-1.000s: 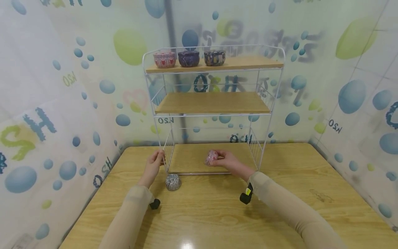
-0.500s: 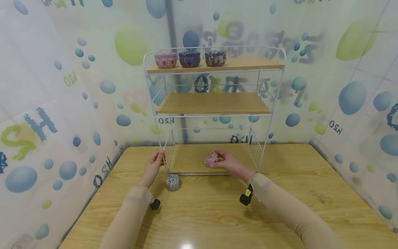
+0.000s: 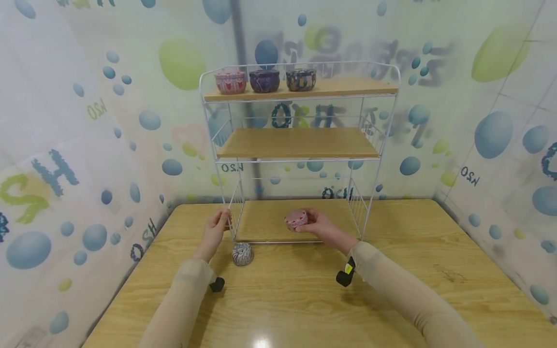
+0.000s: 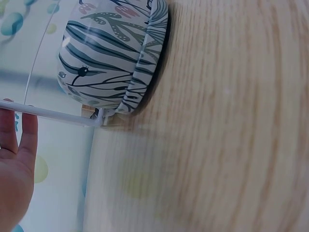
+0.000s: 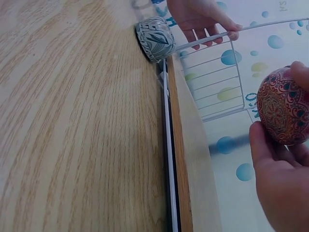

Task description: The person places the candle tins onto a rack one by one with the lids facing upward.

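My right hand (image 3: 319,226) holds a small round tin (image 3: 296,220) over the bottom shelf (image 3: 261,220) of a white wire rack. In the right wrist view the tin (image 5: 283,106) shows a red ornate pattern, pinched between thumb and fingers. My left hand (image 3: 214,232) grips the rack's left front post, thumb on one side and fingers on the other, as the right wrist view shows. Beside that post's foot, a black-and-white striped tin (image 3: 242,254) stands on the table, its wide rim (image 4: 145,63) downward.
On the rack's top shelf (image 3: 348,87) stand a pink tin (image 3: 230,83), a dark purple tin (image 3: 264,81) and a dark multicoloured tin (image 3: 300,80), in a row toward the left. The middle shelf (image 3: 298,142) lies below. Patterned walls rise behind and beside the wooden table (image 3: 278,299).
The tin has turned in my right hand, so more of its flat pink face shows toward the head camera. My left hand stays on the post.
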The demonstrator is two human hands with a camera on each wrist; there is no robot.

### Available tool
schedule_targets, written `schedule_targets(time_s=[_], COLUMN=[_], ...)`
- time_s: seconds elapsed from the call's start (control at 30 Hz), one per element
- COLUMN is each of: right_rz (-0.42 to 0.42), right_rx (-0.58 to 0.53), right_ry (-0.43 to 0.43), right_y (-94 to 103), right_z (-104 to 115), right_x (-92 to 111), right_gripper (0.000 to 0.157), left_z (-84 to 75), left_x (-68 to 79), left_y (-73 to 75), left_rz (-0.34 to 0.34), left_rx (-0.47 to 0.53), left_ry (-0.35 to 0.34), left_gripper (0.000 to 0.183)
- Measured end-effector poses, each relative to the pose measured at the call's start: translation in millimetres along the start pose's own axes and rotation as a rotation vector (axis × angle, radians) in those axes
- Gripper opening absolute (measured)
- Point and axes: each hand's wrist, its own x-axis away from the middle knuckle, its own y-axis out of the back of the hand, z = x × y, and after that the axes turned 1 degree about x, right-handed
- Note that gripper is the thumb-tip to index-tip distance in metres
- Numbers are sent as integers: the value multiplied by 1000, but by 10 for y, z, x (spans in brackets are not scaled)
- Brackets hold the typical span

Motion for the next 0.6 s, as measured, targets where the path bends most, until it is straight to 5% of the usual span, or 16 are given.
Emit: schedule_targets(time_s=[0.6], right_rz=[20], right_rx=[29], right_ry=[42], right_y=[-20], right_z=[35], right_x=[10], right_gripper=[73], left_z=[0], left_x=[-1], left_y=[4], left_rz=[4], left_rx=[-14], left_ry=[6], left_gripper=[35])
